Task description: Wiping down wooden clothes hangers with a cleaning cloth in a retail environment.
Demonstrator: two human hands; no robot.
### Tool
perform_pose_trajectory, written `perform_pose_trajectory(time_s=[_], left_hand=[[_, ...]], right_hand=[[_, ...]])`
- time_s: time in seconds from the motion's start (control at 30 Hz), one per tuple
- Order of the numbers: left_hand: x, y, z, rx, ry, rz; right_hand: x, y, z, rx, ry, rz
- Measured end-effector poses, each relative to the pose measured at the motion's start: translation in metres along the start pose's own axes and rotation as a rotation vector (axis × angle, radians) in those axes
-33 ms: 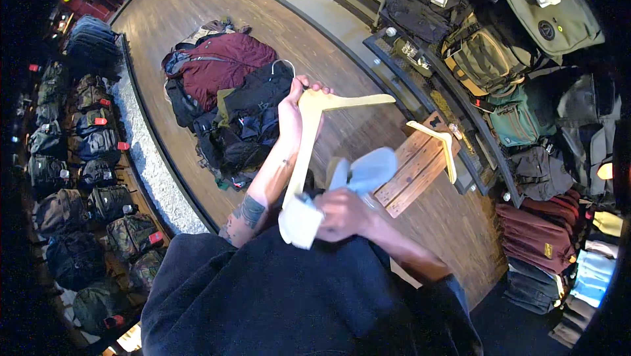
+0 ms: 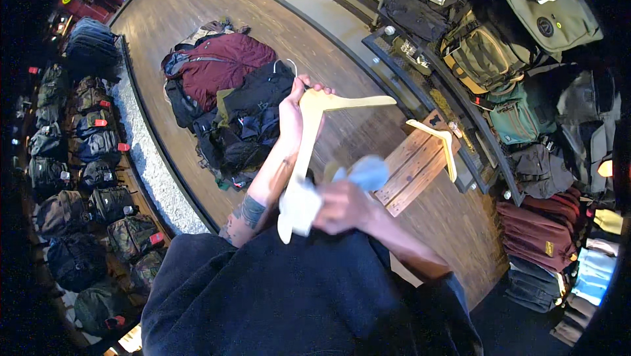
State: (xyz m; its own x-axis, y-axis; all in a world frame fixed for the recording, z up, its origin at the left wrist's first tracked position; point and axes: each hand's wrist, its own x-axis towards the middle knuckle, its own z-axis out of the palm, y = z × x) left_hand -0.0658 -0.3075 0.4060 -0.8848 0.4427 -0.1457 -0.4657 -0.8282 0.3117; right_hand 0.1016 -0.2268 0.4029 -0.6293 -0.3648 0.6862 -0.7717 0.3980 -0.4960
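Note:
My left hand point(image 2: 296, 109) is closed round the top of a pale wooden clothes hanger point(image 2: 309, 136), just under its metal hook. The hanger is tilted, one arm pointing down toward my body and the other out to the right. In my right hand point(image 2: 345, 206), blurred by motion, is a white cloth point(image 2: 302, 208) that lies against the lower hanger arm. A pale blue piece point(image 2: 369, 173) sticks out past my right knuckles; whether it belongs to the same cloth I cannot tell. Dark fabric point(image 2: 296, 290) covers my lap.
A second wooden hanger point(image 2: 439, 134) lies on a wooden bench point(image 2: 411, 175) to the right. Ahead, a heap of jackets point(image 2: 227, 99) is on the floor. Bags point(image 2: 98, 129) line the left shelves. Backpacks point(image 2: 483, 53) and folded clothes point(image 2: 536, 234) fill the right side.
My right hand and the white cloth have shifted slightly up along the hanger's lower arm, uncovering its tip. The pale blue piece has moved a little. My left hand stays put.

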Motion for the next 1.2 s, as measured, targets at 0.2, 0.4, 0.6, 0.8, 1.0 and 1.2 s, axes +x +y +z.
perform_pose_trajectory(time_s=[0.2, 0.4, 0.6, 0.8, 1.0, 1.2], left_hand=[[-0.021, -0.016, 0.011, 0.152, -0.064, -0.09], [-0.018, -0.024, 0.002, 0.098, -0.09, 0.056], [-0.031, -0.051, 0.015, 0.062, -0.129, -0.005], [-0.046, -0.094, 0.017, 0.247, -0.07, -0.108], [-0.04, -0.127, 0.021, 0.062, -0.138, -0.152], [-0.046, -0.171, 0.031, 0.221, -0.188, -0.417]], right_hand=[[0.014, 0.052, -0.05, -0.169, 0.03, 0.653], [-0.015, -0.012, -0.031, 0.075, -0.076, 0.138], [-0.028, 0.001, -0.057, -0.031, -0.009, 0.254], [-0.042, 0.023, -0.096, -0.232, 0.109, 0.705], [-0.073, -0.053, -0.087, -0.04, 0.101, 0.555], [-0.095, -0.03, -0.126, -0.333, 0.221, 0.964]])
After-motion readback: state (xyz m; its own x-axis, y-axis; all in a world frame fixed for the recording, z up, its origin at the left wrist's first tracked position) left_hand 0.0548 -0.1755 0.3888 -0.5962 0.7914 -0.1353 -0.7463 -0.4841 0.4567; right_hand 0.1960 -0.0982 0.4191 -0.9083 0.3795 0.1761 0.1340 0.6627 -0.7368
